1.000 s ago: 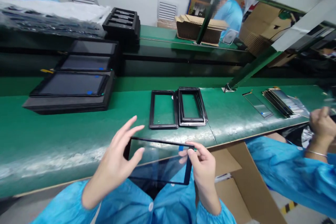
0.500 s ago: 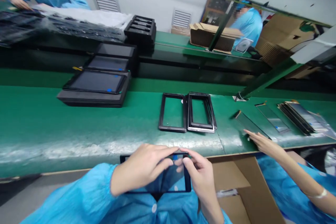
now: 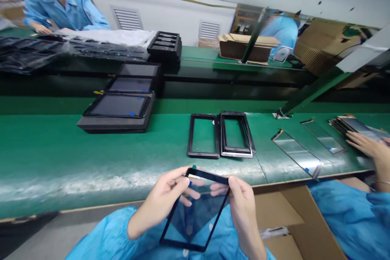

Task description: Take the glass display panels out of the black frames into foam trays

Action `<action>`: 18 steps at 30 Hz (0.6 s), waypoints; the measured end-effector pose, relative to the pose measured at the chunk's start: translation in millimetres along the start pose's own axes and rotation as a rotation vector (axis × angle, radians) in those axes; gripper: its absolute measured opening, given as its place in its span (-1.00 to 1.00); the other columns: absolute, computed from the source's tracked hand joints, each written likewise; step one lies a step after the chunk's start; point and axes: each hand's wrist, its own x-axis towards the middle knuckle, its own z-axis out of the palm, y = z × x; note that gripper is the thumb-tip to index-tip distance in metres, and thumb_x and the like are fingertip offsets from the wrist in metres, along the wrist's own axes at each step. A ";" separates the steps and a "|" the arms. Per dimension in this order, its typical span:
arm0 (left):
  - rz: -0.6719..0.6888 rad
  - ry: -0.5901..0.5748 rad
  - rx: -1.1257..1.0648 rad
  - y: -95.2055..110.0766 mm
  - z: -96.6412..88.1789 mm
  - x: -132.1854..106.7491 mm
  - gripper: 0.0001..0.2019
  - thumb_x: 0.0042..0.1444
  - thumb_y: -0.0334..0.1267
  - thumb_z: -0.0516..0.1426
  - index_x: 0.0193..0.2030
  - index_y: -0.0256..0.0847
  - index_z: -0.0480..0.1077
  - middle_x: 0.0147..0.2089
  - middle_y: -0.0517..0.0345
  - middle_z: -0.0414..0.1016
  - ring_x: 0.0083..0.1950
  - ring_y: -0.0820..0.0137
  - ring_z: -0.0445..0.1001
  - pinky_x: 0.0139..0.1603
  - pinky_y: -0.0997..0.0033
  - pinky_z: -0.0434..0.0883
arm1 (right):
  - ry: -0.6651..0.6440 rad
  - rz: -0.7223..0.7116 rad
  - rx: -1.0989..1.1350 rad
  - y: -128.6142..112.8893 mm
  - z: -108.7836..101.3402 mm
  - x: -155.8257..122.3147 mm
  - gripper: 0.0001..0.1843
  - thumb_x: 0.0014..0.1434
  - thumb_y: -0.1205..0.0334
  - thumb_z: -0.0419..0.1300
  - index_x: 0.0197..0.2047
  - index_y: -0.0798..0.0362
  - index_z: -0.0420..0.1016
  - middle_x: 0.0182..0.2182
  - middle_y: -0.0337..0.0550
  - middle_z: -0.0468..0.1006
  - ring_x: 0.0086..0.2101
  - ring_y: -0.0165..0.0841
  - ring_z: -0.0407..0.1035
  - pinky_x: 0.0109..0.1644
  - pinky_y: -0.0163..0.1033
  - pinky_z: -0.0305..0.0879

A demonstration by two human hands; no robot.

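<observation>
A clear glass touch panel with a black border is held in front of my body, tilted, with its long sides running toward me. My left hand grips its upper left corner, the thumb on the near face and the fingers showing through the glass. At the upper right corner my right hand pinches the edge in the same way. A small blue tab and a green tab show near the top left of the panel. Beyond it on the green bench lie two stacks of black frames, side by side.
Black trays with dark screens are piled at left. Two loose glass panels lie at right, by a stack of panels that a co-worker's hand touches. A cardboard box stands below the bench edge. A metal post slants behind.
The panel has turned from lying sideways to upright lengthwise, and both hands now hold its upper corners. The co-worker's hand has moved right, from a loose panel to the stack.
</observation>
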 end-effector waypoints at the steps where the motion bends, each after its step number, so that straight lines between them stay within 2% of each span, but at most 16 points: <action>1: 0.001 -0.006 -0.002 -0.3 -0.6 -1.2 -0.35 0.21 0.23 0.32 0.23 -0.26 0.55 0.04 -0.28 0.73 -0.19 0.14 0.76 -0.31 0.36 0.64 | 0.002 -0.007 -0.011 -1.8 0.8 -1.2 -0.50 0.35 -0.21 0.29 -0.34 0.06 0.73 -0.44 0.00 0.77 -0.48 -0.14 0.68 -0.35 -0.21 0.60; 7: 0.017 -0.036 -0.014 -3.4 -0.3 -6.2 -0.47 0.31 0.13 0.28 0.23 -0.22 0.55 0.07 -0.25 0.73 -0.18 0.16 0.76 -0.29 0.38 0.65 | 0.019 -0.072 -0.068 -9.9 3.6 -5.1 -0.55 0.35 -0.17 0.31 -0.29 0.06 0.72 -0.47 -0.04 0.77 -0.51 -0.14 0.66 -0.37 -0.20 0.60; 12: 0.026 -0.046 0.035 0.6 -5.9 -5.6 -0.45 0.32 0.15 0.25 0.24 -0.23 0.55 0.08 -0.26 0.73 -0.11 0.08 0.76 -0.25 0.32 0.66 | 0.003 -0.087 -0.082 -13.6 2.9 -3.5 -0.56 0.41 -0.12 0.24 -0.28 0.05 0.71 -0.46 -0.04 0.77 -0.51 -0.15 0.67 -0.36 -0.19 0.62; 15: 0.106 -0.109 0.214 12.3 -15.8 -6.2 -0.51 0.36 0.04 0.25 0.31 -0.14 0.54 0.16 -0.18 0.70 0.11 0.03 0.70 0.05 0.21 0.65 | -0.071 -0.150 -0.169 -14.9 8.6 -5.0 -0.56 0.44 -0.06 0.20 -0.32 0.03 0.71 -0.49 -0.07 0.76 -0.52 -0.16 0.67 -0.36 -0.20 0.61; 18: 0.197 -0.257 0.524 24.7 -21.7 -6.4 -0.50 0.31 -0.13 0.30 0.38 0.06 0.50 0.31 0.04 0.63 0.27 0.06 0.61 0.28 0.20 0.52 | -0.212 -0.247 -0.394 -13.9 24.3 -7.6 -0.65 0.40 0.11 0.23 -0.37 -0.02 0.74 -0.50 -0.17 0.75 -0.51 -0.25 0.66 -0.35 -0.28 0.55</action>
